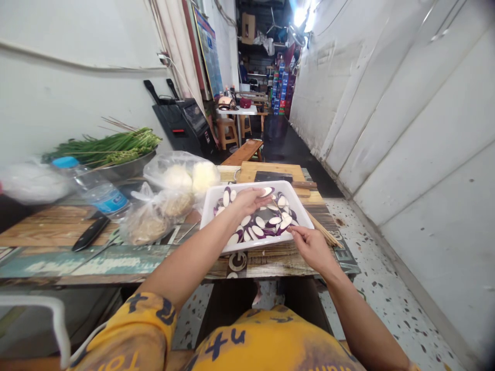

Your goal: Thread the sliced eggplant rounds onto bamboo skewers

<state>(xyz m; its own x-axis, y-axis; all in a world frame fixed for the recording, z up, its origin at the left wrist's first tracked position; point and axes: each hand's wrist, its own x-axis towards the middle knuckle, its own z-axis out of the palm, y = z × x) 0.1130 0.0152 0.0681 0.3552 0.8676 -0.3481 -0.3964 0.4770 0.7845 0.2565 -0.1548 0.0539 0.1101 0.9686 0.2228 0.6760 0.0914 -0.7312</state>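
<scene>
A white plastic tray (pixel 209 206) full of oval, purple-edged eggplant slices (pixel 260 221) stands in front of me on the table. Over the tray's far middle, my left hand (pixel 250 201) holds an eggplant slice (pixel 267 191) at its fingertips. My right hand (pixel 311 247) is at the tray's near right corner, its thumb and fingers pinched on what looks like a thin bamboo skewer, mostly lost among the slices. Beside the tray on the right, partly behind that hand, lies a bundle of bamboo skewers (pixel 325 232).
Behind the tray is a cutting board (pixel 270 169) with a cleaver (pixel 303 184). To the left are bagged food (pixel 149 221), a water bottle (pixel 102 193), a black-handled knife (pixel 91 233) and a bowl of skewered greens (pixel 112 149). A white wall (pixel 417 103) runs along the right.
</scene>
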